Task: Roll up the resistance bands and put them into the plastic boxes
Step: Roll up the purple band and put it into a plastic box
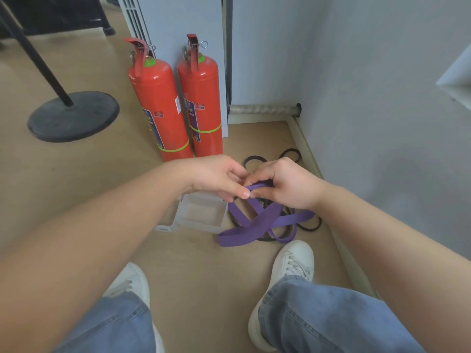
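Note:
A wide purple resistance band point(257, 222) lies in loose loops on the floor, with one end lifted. My left hand point(219, 178) and my right hand point(285, 186) meet above it and both pinch that raised end between thumb and fingers. A thinner black band point(309, 226) lies coiled under and behind the purple one. A clear plastic box point(201, 212) stands open on the floor just left of the bands, below my left hand. A second clear piece point(165, 228) lies at its left corner.
Two red fire extinguishers point(175, 108) stand against a grey cabinet behind the box. A black round stand base point(74, 115) sits at the left. The wall and its skirting point(305, 149) run along the right. My white shoes point(293, 263) are planted near the bands.

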The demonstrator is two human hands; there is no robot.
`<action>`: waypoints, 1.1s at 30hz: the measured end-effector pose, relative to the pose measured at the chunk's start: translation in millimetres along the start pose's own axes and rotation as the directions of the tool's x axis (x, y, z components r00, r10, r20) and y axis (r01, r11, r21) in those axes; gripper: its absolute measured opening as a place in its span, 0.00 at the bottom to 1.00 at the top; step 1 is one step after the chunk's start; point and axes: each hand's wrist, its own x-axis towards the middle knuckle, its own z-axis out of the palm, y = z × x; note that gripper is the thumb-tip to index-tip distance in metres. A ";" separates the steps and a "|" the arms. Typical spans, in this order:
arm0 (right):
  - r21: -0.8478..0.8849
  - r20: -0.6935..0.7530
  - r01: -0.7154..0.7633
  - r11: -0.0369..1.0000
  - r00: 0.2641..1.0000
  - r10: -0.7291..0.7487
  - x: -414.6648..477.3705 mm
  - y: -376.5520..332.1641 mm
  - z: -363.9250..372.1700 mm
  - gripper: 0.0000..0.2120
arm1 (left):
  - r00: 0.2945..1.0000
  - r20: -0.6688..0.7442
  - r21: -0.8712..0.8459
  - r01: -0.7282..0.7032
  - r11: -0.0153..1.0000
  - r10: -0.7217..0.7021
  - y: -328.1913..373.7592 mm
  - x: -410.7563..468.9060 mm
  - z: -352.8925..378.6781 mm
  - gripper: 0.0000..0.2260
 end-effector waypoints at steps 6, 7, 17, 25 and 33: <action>0.043 -0.078 -0.095 0.995 0.992 0.098 0.7 1.0 0.2 0.09 | 0.974 -0.175 -0.030 -0.150 0.988 0.142 -19.5 7.6 9.3 0.14; 0.046 -0.117 -0.130 0.990 0.984 0.135 2.5 1.0 2.6 0.09 | 0.959 -0.238 -0.074 -0.178 0.981 0.156 -22.5 9.2 11.8 0.14; 0.600 -0.198 -0.296 0.743 0.845 0.496 14.8 -2.2 16.4 0.13 | 0.799 -0.601 -0.567 -0.436 0.699 0.011 -17.0 14.7 27.1 0.12; 0.658 -0.235 -0.303 0.689 0.787 0.571 19.0 -6.6 18.0 0.09 | 0.897 -0.442 -0.697 -0.322 0.641 -0.031 -14.9 5.7 17.3 0.10; 0.160 -0.229 -0.280 0.947 0.922 0.311 15.6 -22.2 2.2 0.14 | 0.950 -0.252 -0.719 -0.058 0.693 -0.182 -9.9 -1.0 2.1 0.14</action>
